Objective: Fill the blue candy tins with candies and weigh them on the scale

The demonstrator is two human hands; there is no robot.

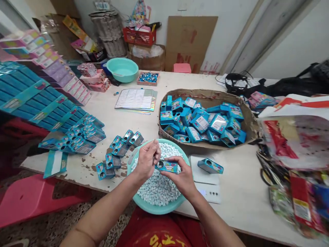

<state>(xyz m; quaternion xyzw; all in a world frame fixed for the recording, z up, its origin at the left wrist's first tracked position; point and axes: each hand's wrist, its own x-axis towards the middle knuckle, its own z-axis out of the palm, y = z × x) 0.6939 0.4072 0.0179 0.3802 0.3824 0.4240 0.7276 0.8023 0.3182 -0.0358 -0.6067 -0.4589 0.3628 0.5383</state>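
Observation:
My right hand (180, 175) grips a small teal candy box (167, 166) over a teal bowl (156, 207) full of small white candies (158, 187). My left hand (147, 158) is closed in a pinch at the box's left end, where a round hole shows; what its fingers hold is too small to make out. Another teal box (210, 166) lies on a white scale (205, 180) just right of the bowl.
A brown basket (177, 93) behind the bowl holds several teal boxes. More boxes (117, 152) lie left of the bowl. Flat teal cartons (33, 103) are stacked at far left. A lined sheet (135, 99), a teal basin (122, 69) and packaged goods (295, 151) at right surround the work spot.

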